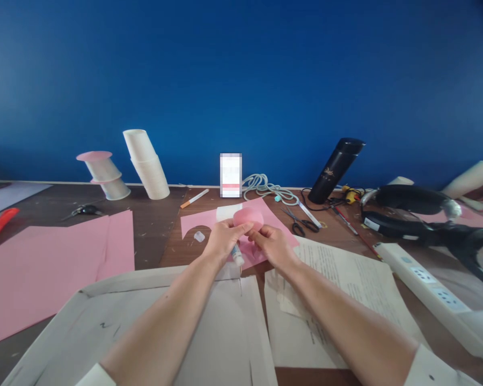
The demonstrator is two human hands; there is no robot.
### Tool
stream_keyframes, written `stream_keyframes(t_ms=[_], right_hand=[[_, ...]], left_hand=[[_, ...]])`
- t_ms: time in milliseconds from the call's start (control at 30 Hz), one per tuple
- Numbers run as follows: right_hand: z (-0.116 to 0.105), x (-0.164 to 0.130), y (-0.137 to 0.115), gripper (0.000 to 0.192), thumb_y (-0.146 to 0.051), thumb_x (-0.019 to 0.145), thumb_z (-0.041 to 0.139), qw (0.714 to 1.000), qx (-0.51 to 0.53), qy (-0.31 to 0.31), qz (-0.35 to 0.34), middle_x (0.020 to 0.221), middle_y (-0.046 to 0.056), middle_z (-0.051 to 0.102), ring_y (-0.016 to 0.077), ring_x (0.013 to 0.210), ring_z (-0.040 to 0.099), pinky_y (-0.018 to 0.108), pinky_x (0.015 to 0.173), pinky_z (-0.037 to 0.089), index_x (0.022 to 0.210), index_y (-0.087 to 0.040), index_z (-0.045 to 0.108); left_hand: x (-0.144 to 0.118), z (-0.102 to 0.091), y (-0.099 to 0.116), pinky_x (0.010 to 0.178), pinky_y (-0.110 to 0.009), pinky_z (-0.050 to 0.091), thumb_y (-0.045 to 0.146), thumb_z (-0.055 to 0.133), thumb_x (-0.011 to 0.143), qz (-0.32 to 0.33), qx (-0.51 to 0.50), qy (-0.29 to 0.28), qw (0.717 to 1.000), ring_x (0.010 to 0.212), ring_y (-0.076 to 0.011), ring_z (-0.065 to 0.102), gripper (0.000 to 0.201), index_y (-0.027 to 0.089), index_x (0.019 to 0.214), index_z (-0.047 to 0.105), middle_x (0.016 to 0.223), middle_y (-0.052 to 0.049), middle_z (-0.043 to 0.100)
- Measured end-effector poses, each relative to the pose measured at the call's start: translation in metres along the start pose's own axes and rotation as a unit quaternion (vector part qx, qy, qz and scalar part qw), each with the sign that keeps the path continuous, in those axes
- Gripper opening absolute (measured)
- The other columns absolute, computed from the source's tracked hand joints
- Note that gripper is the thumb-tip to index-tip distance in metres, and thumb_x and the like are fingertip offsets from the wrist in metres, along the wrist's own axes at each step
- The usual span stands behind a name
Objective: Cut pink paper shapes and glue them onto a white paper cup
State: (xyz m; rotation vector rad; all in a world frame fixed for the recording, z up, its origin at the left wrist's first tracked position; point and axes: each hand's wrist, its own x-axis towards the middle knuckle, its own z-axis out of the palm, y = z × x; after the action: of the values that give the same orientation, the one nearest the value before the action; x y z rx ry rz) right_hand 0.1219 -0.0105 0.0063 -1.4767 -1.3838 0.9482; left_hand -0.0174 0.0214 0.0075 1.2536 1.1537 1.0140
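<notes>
Over the cut pink sheet [276,214], pinching the pink circle [248,215] by its near edge with left hand [224,236] and right hand [271,242] close together. Might bend or rip it by squeezing or tugging too hard.

Blue wall [241,80], phone [231,175] and pale cord [261,186].
The bright phone stands up near the wall, and the cord lies in loops just beside it on the brown tabletop [148,236]. To the right is a tall black bottle [330,174]. Past that sits a big black padded thing [410,201]. A long white power strip [399,261] lies near it, and sheets with printed words [354,273] lie left of the strip.
</notes>
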Motion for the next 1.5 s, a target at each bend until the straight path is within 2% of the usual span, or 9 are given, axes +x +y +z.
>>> stream_keyframes(t_ms=[133, 333, 867, 1000, 1133, 1367, 1500], right_hand=[[-0.0021, 0.0011, 0.0014, 0.034, -0.048, 0.072, 0.059, 1.0, -0.009, 0.005, 0.004, 0.048, -0.004, 0.048, 0.0086, 0.043, 0.039, 0.022, 0.043, 0.029, 0.063, -0.016, 0.06], [-0.0016, 0.0003, 0.0012, 0.031, -0.046, 0.071, 0.059, 1.0, -0.014, 0.005, 0.01, 0.048, -0.004, 0.05, 0.0086, 0.043, 0.04, 0.022, 0.043, 0.028, 0.063, -0.016, 0.061], [0.0009, -0.0019, -0.0003, 0.032, -0.045, 0.074, 0.056, 1.0, -0.011, -0.01, 0.005, 0.048, -0.003, 0.05, 0.0094, 0.043, 0.043, 0.022, 0.044, 0.031, 0.062, -0.016, 0.058], [0.0001, -0.0013, -0.0003, 0.034, -0.048, 0.073, 0.057, 1.0, -0.023, 0.006, 0.002, 0.048, -0.004, 0.048, 0.0092, 0.043, 0.041, 0.022, 0.043, 0.03, 0.062, -0.016, 0.059], [0.0, -0.001, 0.0013, 0.036, -0.051, 0.072, 0.059, 1.0, -0.013, 0.011, -0.013, 0.049, -0.004, 0.048, 0.0092, 0.045, 0.04, 0.023, 0.045, 0.03, 0.061, -0.017, 0.057], [0.0005, -0.0021, -0.0008, 0.039, -0.053, 0.072, 0.059, 0.999, -0.022, 0.024, -0.025, 0.053, -0.002, 0.052, 0.0099, 0.048, 0.044, 0.022, 0.045, 0.032, 0.062, -0.016, 0.059], [0.0012, -0.0039, -0.0065, 0.041, -0.056, 0.074, 0.056, 1.0, -0.01, -0.005, 0.0, 0.054, 0.0, 0.056, 0.0105, 0.048, 0.049, 0.022, 0.046, 0.036, 0.065, -0.016, 0.06]], left_hand=[[0.0006, -0.0018, 0.0004, 0.046, -0.021, 0.032, 0.045, 0.071, 0.06, 0.008, -0.042, -0.033, 0.999, 0.044, -0.0069, 0.039, 0.032, 0.015, 0.068, 0.065, 0.051, 0.003, 0.049], [0.0055, -0.0047, -0.0029, 0.041, -0.019, 0.026, 0.044, 0.072, 0.06, 0.001, -0.1, -0.011, 0.995, 0.04, -0.0055, 0.035, 0.031, 0.016, 0.071, 0.063, 0.047, 0.006, 0.04], [0.0058, -0.005, -0.0049, 0.042, -0.02, 0.029, 0.041, 0.067, 0.065, 0.007, -0.066, 0.01, 0.998, 0.042, -0.0061, 0.039, 0.026, 0.017, 0.072, 0.059, 0.051, 0.006, 0.044], [0.0031, -0.0047, -0.0031, 0.041, -0.02, 0.027, 0.044, 0.07, 0.061, -0.02, -0.069, -0.014, 0.997, 0.04, -0.0064, 0.037, 0.032, 0.018, 0.062, 0.053, 0.047, 0.006, 0.041], [0.0019, -0.0032, -0.001, 0.043, -0.021, 0.029, 0.04, 0.071, 0.06, -0.021, -0.065, -0.042, 0.997, 0.041, -0.0067, 0.036, 0.027, 0.016, 0.066, 0.06, 0.045, 0.006, 0.04], [0.001, -0.0011, 0.0012, 0.044, -0.022, 0.031, 0.039, 0.07, 0.061, -0.011, -0.041, -0.017, 0.999, 0.043, -0.0076, 0.039, 0.027, 0.015, 0.074, 0.066, 0.049, 0.003, 0.049], [0.0033, -0.0031, 0.0001, 0.046, -0.022, 0.034, 0.037, 0.071, 0.059, -0.008, -0.046, 0.007, 0.999, 0.045, -0.0081, 0.042, 0.026, 0.015, 0.07, 0.063, 0.052, 0.003, 0.051]])
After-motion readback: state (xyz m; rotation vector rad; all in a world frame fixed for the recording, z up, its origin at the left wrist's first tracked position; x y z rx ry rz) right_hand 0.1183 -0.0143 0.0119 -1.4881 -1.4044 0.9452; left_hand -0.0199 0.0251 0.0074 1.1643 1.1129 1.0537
